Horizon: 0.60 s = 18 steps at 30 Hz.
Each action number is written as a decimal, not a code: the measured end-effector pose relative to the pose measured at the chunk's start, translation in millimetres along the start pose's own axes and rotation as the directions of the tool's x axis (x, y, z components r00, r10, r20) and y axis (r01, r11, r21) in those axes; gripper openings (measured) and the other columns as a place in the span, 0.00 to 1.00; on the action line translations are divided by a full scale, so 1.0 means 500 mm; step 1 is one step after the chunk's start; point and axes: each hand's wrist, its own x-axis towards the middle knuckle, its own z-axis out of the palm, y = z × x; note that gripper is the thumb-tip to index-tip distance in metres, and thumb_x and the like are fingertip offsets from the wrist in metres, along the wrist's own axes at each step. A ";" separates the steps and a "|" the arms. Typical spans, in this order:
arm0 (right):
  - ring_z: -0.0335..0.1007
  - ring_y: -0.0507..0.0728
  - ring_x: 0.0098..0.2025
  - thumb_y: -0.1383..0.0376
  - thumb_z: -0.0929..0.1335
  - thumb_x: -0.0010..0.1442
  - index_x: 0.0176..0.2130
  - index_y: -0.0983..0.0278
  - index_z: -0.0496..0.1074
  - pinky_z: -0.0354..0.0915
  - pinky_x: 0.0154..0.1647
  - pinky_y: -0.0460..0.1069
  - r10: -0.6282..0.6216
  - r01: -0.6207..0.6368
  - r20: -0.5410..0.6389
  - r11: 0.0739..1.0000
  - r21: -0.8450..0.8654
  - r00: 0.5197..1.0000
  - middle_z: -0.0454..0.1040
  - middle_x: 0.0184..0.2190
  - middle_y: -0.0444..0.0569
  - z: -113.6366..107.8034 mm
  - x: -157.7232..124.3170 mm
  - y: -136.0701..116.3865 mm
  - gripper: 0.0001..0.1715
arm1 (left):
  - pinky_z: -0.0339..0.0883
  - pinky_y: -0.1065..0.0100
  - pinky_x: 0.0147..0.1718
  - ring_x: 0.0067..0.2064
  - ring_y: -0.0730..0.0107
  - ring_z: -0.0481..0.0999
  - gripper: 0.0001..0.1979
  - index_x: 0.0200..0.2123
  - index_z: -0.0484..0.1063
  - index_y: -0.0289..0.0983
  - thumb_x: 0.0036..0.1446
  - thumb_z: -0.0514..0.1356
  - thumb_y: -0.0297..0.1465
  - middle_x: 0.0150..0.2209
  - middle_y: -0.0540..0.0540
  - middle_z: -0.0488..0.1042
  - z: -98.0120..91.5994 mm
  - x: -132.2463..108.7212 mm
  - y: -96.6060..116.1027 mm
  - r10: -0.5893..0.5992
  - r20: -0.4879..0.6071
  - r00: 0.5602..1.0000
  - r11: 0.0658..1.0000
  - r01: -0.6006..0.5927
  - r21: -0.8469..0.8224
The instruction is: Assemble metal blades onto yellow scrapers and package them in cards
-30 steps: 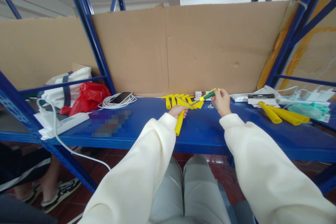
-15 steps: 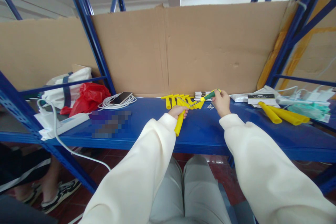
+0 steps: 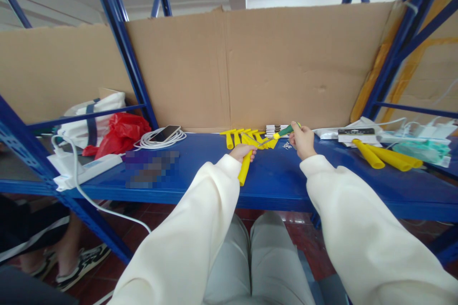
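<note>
My left hand [image 3: 244, 152] is closed round a yellow tapered tube [image 3: 244, 171], whose wider end points toward me. My right hand [image 3: 302, 140] grips the green and yellow handle of a screwdriver [image 3: 285, 131]. Its metal shaft slants down to the left, and the tip meets the upper end of the held tube; the exact contact is too small to make out. Behind my left hand lies a row of several more yellow tapered pieces [image 3: 229, 139]. Small metal bits [image 3: 286, 145], perhaps screws, lie just left of my right hand.
Striped small boxes [image 3: 275, 128] stand against the cardboard panel [image 3: 286, 66]. More yellow tubes [image 3: 388, 156] lie at the right. A phone [image 3: 165, 133] on a coiled white cable, a red bag [image 3: 125, 131] and a white power strip [image 3: 93, 169] are at the left. Another person's shoe [image 3: 84, 265] shows below.
My right hand has shifted very slightly on the screwdriver's handle. The left hand and the tube look the same.
</note>
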 end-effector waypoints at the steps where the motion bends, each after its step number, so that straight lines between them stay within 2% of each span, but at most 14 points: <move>1: 0.53 0.46 0.10 0.51 0.75 0.56 0.28 0.58 0.58 0.50 0.09 0.41 0.017 -0.017 -0.014 1.000 0.012 1.000 0.65 0.12 0.36 0.004 -0.005 -0.007 0.25 | 0.55 0.76 0.17 0.17 0.80 0.60 0.11 0.27 0.65 0.37 0.54 0.65 0.20 0.16 0.57 0.61 0.000 0.001 0.000 -0.008 -0.006 1.000 1.000 0.008 0.002; 5: 0.54 0.46 0.10 0.55 0.74 0.58 0.29 0.58 0.59 0.51 0.09 0.41 0.064 -0.063 -0.005 0.997 0.041 0.998 0.66 0.12 0.37 0.014 -0.020 -0.029 0.22 | 0.54 0.76 0.16 0.16 0.81 0.59 0.12 0.26 0.65 0.37 0.56 0.64 0.21 0.16 0.57 0.61 -0.001 0.001 0.002 -0.032 -0.022 0.999 0.999 0.032 0.007; 9: 0.54 0.46 0.10 0.55 0.75 0.57 0.31 0.59 0.62 0.50 0.09 0.40 0.039 -0.040 0.034 0.999 0.030 0.999 0.66 0.12 0.36 0.015 -0.028 -0.037 0.20 | 0.54 0.76 0.17 0.16 0.81 0.59 0.14 0.24 0.64 0.37 0.56 0.64 0.20 0.16 0.56 0.61 -0.001 0.001 0.002 -0.029 -0.032 0.999 0.999 0.029 0.016; 14: 0.53 0.46 0.10 0.48 0.77 0.51 0.32 0.61 0.69 0.48 0.09 0.40 -0.019 0.016 0.116 1.000 0.022 0.993 0.63 0.11 0.34 0.011 -0.030 -0.035 0.24 | 0.56 0.75 0.18 0.17 0.80 0.59 0.13 0.25 0.64 0.37 0.54 0.66 0.21 0.16 0.56 0.61 -0.003 0.006 0.001 -0.035 -0.047 0.998 0.998 0.037 0.041; 18: 0.58 0.47 0.12 0.42 0.78 0.49 0.35 0.61 0.70 0.52 0.11 0.41 -0.003 -0.009 0.223 0.999 0.054 0.975 0.66 0.13 0.36 0.011 -0.031 -0.042 0.29 | 0.55 0.75 0.17 0.16 0.79 0.60 0.11 0.27 0.66 0.37 0.56 0.64 0.22 0.16 0.56 0.62 -0.006 0.013 0.000 -0.047 -0.073 0.996 0.997 0.051 0.050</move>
